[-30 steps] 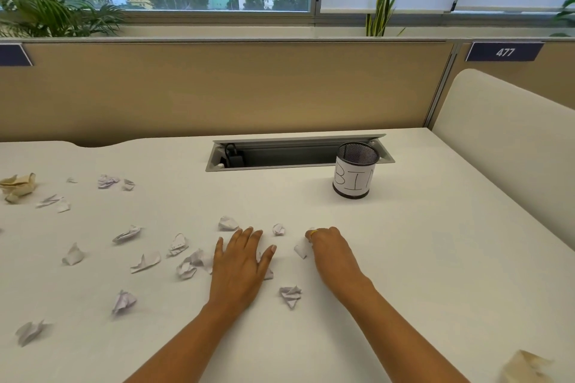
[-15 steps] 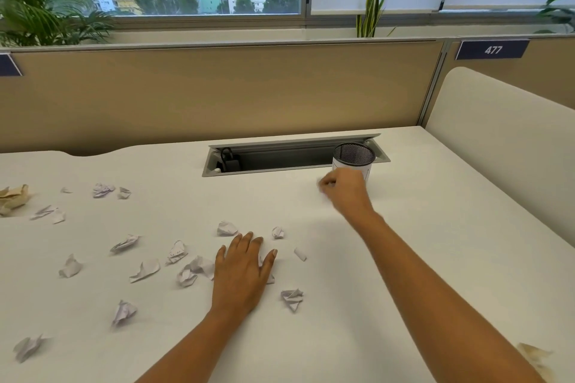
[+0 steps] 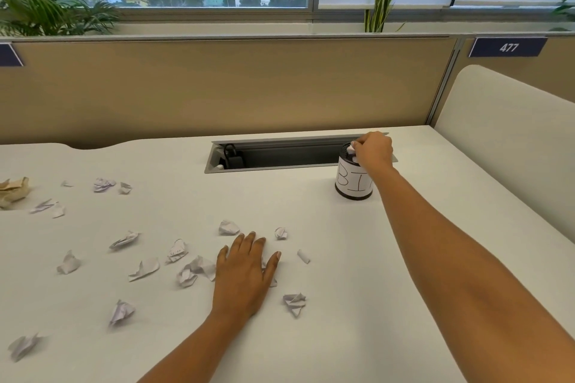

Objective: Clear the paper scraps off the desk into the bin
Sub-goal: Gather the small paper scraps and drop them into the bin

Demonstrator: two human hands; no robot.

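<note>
Surface (image 3: pixel 342 258): many paper scraps (image 3: pixel 144 269) lie left and centre; most clearing remains.
Bin (image 3: pixel 353 185): upright, right of centre.
Left hand (image 3: pixel 244 270): flat, fingers straight, among scraps.
Right hand (image 3: pixel 373 151): pinches one scrap (image 3: pixel 351 148) over the Bin's mouth, not yet dropped.

two hands, left hand (image 3: pixel 242 277) and right hand (image 3: pixel 373 151); one bin (image 3: pixel 350 185) right of centre; about sixteen white paper scraps (image 3: pixel 124 239) loose, lower left; one held scrap (image 3: pixel 351 149) at the bin's mouth; one brown wad (image 3: pixel 12 191), left edge; three plants (image 3: pixel 46 0) along the top.
</note>
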